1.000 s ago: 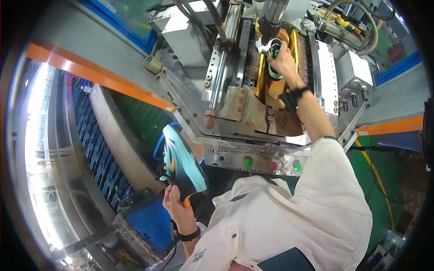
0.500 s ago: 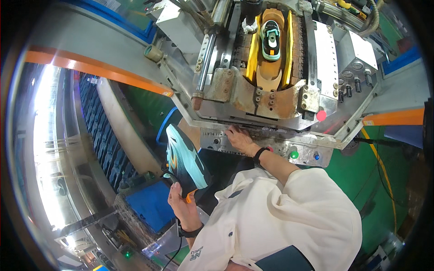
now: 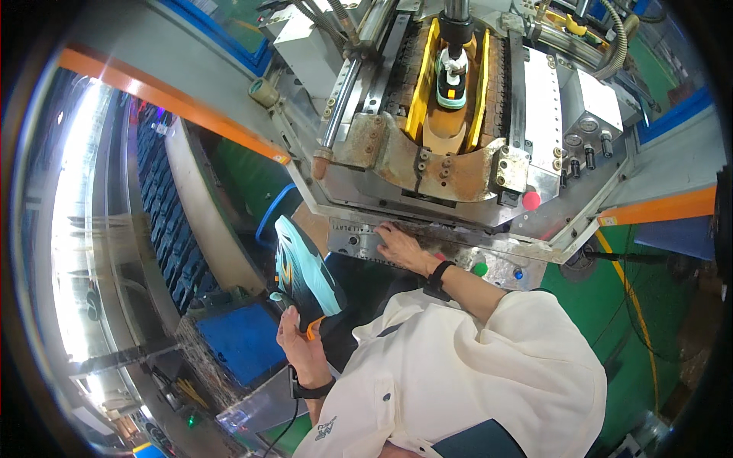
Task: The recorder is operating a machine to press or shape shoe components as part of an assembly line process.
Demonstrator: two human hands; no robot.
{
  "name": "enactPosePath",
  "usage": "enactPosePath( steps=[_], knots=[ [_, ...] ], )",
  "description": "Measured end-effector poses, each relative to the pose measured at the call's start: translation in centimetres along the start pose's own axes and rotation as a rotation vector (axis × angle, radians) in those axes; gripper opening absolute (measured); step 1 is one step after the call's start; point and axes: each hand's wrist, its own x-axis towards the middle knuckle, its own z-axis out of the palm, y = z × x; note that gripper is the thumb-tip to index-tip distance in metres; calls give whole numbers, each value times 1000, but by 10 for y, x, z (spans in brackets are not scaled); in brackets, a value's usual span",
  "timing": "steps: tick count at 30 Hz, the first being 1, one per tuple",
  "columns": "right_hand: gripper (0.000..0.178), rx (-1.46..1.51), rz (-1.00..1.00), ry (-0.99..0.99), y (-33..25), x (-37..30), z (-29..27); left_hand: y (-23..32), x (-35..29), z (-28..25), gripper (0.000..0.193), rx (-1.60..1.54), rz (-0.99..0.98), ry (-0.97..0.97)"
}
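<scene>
Above the left hand, its grip pinching the heel, extends 1 turquoise-and-black fabric shoe; the right hand, fingers loosely spread, seemingly empty, touches a lettered silver metal panel.

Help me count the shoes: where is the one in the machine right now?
In the head view, the shoe is in the upper part, right of centre, between two yellow plates and just below the black cylinder.

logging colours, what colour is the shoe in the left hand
The held shoe is light aqua and black with orange accents, seen best in the head view.
</scene>
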Motion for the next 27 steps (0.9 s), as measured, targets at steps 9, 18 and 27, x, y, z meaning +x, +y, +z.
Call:
enactPosePath(
  steps=[9, 18, 27],
  knots=[
    [27, -20, -226, 68, -25, 27, -7, -10, -32, -39, 23, -169, 5, 153],
    [17, 226, -600, -84, -224, 113, 17, -116, -83, -220, 27, -356, -76, 613],
    [25, 51, -1477, -240, -582, 86, 153, -179, -116, -459, 14, -494, 178, 1312]
  ],
)
